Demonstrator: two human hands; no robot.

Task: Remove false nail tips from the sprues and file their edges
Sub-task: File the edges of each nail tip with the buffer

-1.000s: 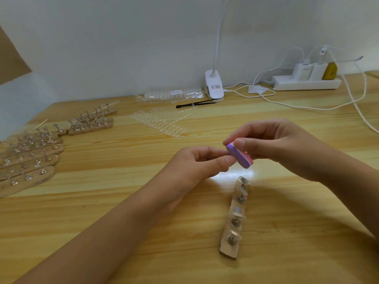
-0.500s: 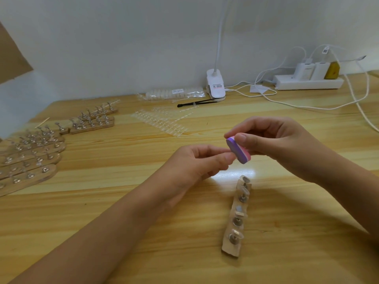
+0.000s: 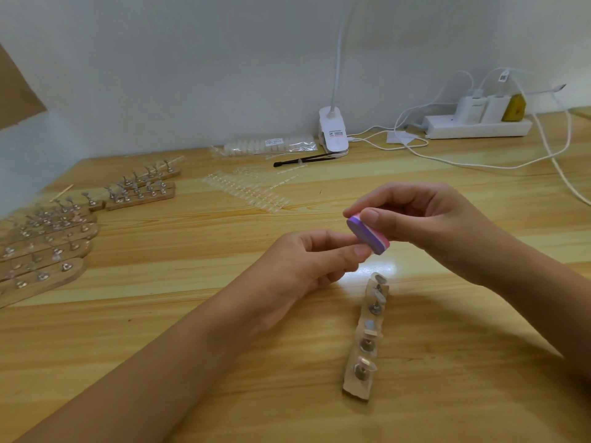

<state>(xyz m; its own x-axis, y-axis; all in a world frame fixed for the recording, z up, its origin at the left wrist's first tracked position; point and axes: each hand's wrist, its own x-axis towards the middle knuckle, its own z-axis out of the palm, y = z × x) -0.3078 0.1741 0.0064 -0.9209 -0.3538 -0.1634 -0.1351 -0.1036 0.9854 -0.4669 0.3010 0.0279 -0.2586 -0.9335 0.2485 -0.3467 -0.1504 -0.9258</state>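
Status: mid-filing, far from finished, as I read it.

- Right hand [image 3: 425, 225] grips the purple-pink buffer block [image 3: 367, 233] between thumb and curled fingers, held above the table [image 3: 192, 314] at centre.
- Left hand [image 3: 307, 260] has thumb and forefinger pinched together right against the block's lower edge. I judge a nail tip sits in that pinch. It's too small for me to see.
- Near wooden stand [image 3: 367, 334], just below the hands: several pegs carry clear tips, and one peg looks bare. So this stand is partly loaded.
- Far centre: clear sprues [image 3: 246, 190] lie flat with rows of tips attached, so plenty is left to snap off and file.
- Left edge: a stack of more stands [image 3: 48, 244]. I can't tell which of their pegs hold tips.
- Unopened-looking bag of tips [image 3: 271, 143] against the far wall.

Writing:
- The lamp clip [image 3: 332, 131] has a white label with a red band, but the text is unreadable.
- The bag has a small sticker, also illegible.
- The cable tag [image 3: 502, 78] over the power strip [image 3: 476, 126] shows a code-like pattern that I can't decode.
- I can't read any brand anywhere.
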